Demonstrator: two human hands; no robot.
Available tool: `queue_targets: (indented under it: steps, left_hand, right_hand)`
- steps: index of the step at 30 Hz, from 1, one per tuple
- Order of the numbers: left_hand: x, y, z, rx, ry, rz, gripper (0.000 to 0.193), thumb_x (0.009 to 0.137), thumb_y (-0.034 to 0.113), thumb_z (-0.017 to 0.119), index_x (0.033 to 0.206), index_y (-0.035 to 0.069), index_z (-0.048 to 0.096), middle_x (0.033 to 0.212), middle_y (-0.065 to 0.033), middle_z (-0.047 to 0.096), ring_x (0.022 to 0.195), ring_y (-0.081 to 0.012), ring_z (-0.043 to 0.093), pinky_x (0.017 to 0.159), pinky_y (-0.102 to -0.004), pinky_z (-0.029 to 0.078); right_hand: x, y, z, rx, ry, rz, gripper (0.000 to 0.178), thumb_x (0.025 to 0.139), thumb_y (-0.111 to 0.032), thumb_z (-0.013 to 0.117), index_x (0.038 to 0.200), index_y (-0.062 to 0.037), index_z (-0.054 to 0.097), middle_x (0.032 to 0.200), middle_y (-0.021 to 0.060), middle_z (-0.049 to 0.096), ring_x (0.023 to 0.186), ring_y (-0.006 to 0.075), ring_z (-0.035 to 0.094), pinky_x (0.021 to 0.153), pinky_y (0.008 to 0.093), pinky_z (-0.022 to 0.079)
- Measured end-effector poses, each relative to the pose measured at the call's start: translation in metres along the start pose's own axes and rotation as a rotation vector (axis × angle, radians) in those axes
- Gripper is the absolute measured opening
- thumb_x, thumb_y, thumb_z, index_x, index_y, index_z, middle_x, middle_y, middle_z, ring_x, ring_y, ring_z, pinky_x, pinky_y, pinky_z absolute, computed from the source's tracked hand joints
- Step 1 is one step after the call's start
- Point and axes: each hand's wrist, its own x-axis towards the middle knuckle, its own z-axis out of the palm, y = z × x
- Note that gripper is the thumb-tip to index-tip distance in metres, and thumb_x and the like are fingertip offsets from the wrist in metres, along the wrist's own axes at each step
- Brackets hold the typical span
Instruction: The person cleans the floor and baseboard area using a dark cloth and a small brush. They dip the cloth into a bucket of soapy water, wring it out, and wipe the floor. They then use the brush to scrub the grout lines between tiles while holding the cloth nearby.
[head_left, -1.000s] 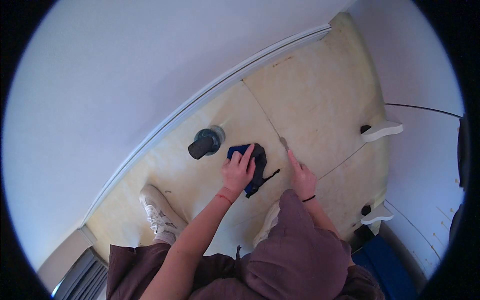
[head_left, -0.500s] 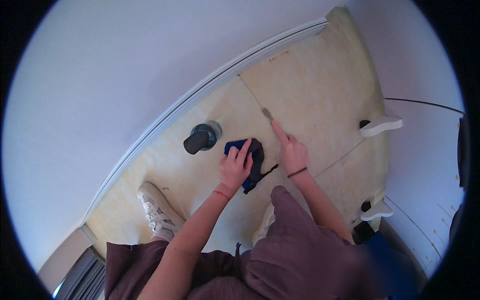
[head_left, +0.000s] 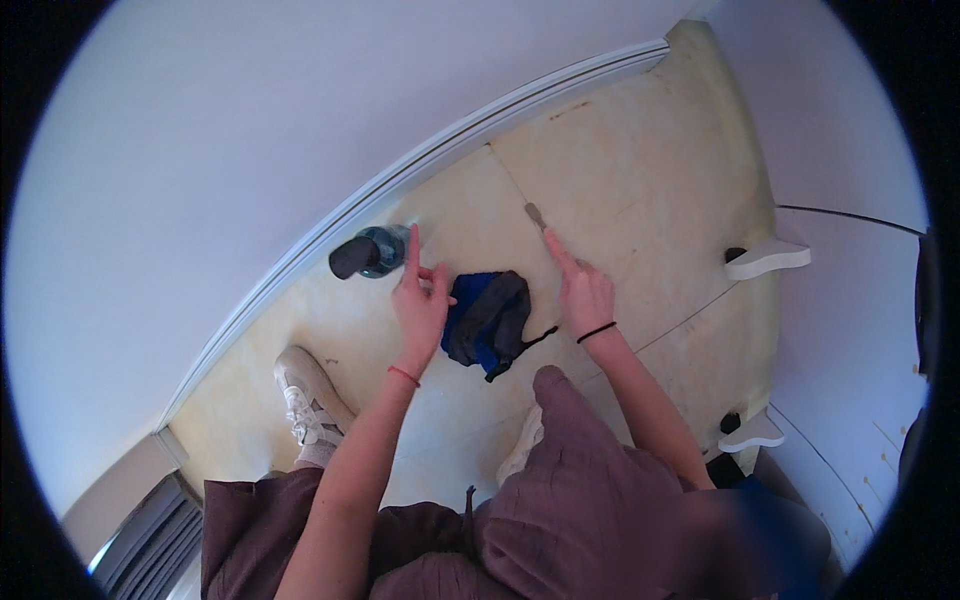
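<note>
My right hand (head_left: 587, 293) is closed round a thin tool, its index finger stretched along it. The tool's flat greyish tip (head_left: 534, 213) lies at the dark seam line between floor tiles; its handle is hidden in my palm. My left hand (head_left: 422, 305) holds nothing: the index finger points forward and the others are loosely bent. That fingertip is beside a bluish clear bottle (head_left: 383, 252) with a black top, touching or nearly so. Between my hands a crumpled blue and dark grey cloth (head_left: 500, 305) with a dark cord lies on the floor.
A white wall with a pale baseboard (head_left: 400, 185) runs along the left and far side. On the right, a white panel has curved white feet (head_left: 768, 262). My shoes (head_left: 312, 395) stand on the beige tiled floor (head_left: 640, 190). A dark slatted vent (head_left: 150, 535) is at lower left.
My left hand has left the cloth and moved left to the bottle. The bottle now stands further left, nearer the baseboard. My right hand with the tool has barely moved.
</note>
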Motion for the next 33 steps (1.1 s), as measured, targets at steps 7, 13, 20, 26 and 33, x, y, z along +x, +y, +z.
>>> queue_targets:
  steps: [7, 13, 20, 26, 33]
  left_hand:
    - [0.007, 0.005, -0.03, 0.446, -0.177, 0.177, 0.066, 0.09, 0.013, 0.06, 0.15, 0.018, 0.031, 0.074, -0.0111, 0.065, 0.061, -0.0261, 0.068, 0.059, -0.0396, 0.054]
    - [-0.014, 0.088, -0.096, 1.168, -1.171, 0.514, 0.045, 0.089, 0.025, 0.063, 0.132, 0.015, 0.053, 0.09, -0.0133, 0.067, 0.08, -0.0332, 0.066, 0.069, -0.0454, 0.053]
    - [-0.029, 0.124, -0.167, 1.127, -0.966, 0.428, 0.026, 0.089, 0.022, 0.062, 0.113, 0.011, 0.065, 0.097, -0.0098, 0.066, 0.083, -0.0319, 0.066, 0.073, -0.0421, 0.053]
    - [-0.035, 0.025, -0.115, 0.968, -0.678, 0.892, 0.034, 0.088, 0.014, 0.061, 0.122, 0.009, 0.06, 0.123, -0.0142, 0.06, 0.123, -0.0319, 0.054, 0.098, -0.0403, 0.049]
    - [-0.058, 0.009, -0.03, 0.807, -0.606, 0.806, 0.076, 0.08, 0.021, 0.072, 0.147, 0.016, 0.037, 0.157, -0.0161, 0.022, 0.143, -0.0366, 0.026, 0.113, -0.0501, 0.03]
  right_hand:
    - [-0.029, 0.012, 0.0, -0.02, -0.058, 0.036, 0.081, 0.079, 0.0, 0.057, 0.148, -0.0371, 0.036, 0.072, 0.0167, 0.062, 0.063, 0.0355, 0.063, 0.057, 0.0472, 0.051]
    - [-0.016, 0.003, -0.004, 0.09, -0.049, 0.015, 0.077, 0.08, 0.001, 0.055, 0.146, -0.0368, 0.041, 0.073, 0.0174, 0.062, 0.064, 0.0366, 0.062, 0.057, 0.0473, 0.049]
    - [-0.034, 0.014, -0.01, 0.009, -0.124, 0.098, 0.077, 0.081, 0.002, 0.052, 0.147, -0.0351, 0.038, 0.076, 0.018, 0.064, 0.066, 0.0367, 0.063, 0.061, 0.0474, 0.05]
    - [0.048, -0.017, 0.009, 0.052, -0.036, -0.02, 0.076, 0.082, 0.001, 0.052, 0.147, -0.0353, 0.038, 0.08, 0.0201, 0.065, 0.071, 0.0379, 0.065, 0.063, 0.048, 0.051]
    - [-0.041, 0.001, -0.022, -0.079, -0.275, 0.104, 0.078, 0.081, 0.002, 0.053, 0.148, -0.0331, 0.036, 0.083, 0.0203, 0.066, 0.077, 0.0385, 0.066, 0.068, 0.0484, 0.052]
